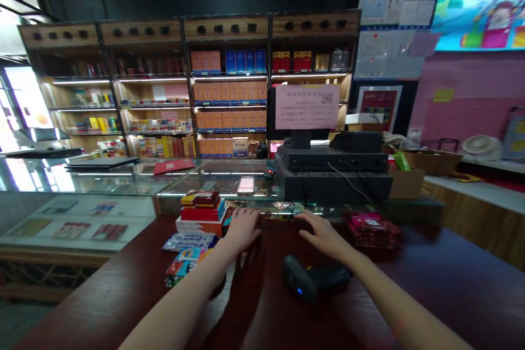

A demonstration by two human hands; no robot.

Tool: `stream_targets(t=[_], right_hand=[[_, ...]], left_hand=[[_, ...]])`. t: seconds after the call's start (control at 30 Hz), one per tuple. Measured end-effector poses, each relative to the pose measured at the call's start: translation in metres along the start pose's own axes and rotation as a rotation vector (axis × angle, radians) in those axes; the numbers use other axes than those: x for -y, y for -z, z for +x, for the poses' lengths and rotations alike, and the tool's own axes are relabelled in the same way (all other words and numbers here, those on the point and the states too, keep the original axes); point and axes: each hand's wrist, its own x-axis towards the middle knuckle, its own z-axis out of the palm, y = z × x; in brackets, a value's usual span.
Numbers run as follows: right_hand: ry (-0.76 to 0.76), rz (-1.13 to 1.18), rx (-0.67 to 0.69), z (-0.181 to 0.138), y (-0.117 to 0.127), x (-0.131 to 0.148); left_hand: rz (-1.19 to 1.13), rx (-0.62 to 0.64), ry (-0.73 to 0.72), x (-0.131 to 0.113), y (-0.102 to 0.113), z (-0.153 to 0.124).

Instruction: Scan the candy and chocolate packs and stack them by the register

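Observation:
My left hand [243, 229] is at the back edge of the dark red tabletop [262, 306], fingers extended and apart, right beside a stack of snack boxes and packets [200, 213]. A colourful packet [228, 212] shows partly behind it; whether the fingers touch it, I cannot tell. Nearer me lie blue-and-white wrapped packets [191, 241] and a bright blue patterned packet [184, 265]. My right hand [324, 234] hovers over the table, thumb and fingers spread, holding nothing. Below it lies a black barcode scanner [311, 278] with a blue light. To its right sits a pile of dark red packets [371, 227].
Beyond the table stand a glass display counter [213, 175] and a black cash register with a monitor [328, 169], whose back carries a pink notice [307, 106]. A cardboard box [406, 181] is beside it. Shelves of boxed goods [229, 93] line the back wall.

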Motion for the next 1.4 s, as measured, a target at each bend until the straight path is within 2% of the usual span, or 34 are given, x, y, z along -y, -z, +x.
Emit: stream_targets(t=[0.27, 0.57, 1.07, 1.23, 1.4], right_hand=[[0.112, 0.014, 0.075, 0.035, -0.026, 0.044], [0.171, -0.003, 0.162, 0.075, -0.045, 0.07], [0.034, 0.07, 0.214, 0.104, -0.07, 0.073], [0.021, 0.135, 0.241, 0.109, -0.078, 0.072], [0.02, 0.168, 0.246, 0.108, -0.074, 0.072]], left_hand=[[0.085, 0.001, 0.043, 0.043, 0.001, -0.016], [0.169, -0.038, -0.051, 0.065, 0.001, -0.018], [0.262, -0.073, -0.107, 0.084, -0.004, -0.021], [0.239, -0.05, -0.091, 0.082, -0.003, -0.022], [0.247, -0.013, -0.072, 0.077, 0.001, -0.023]])
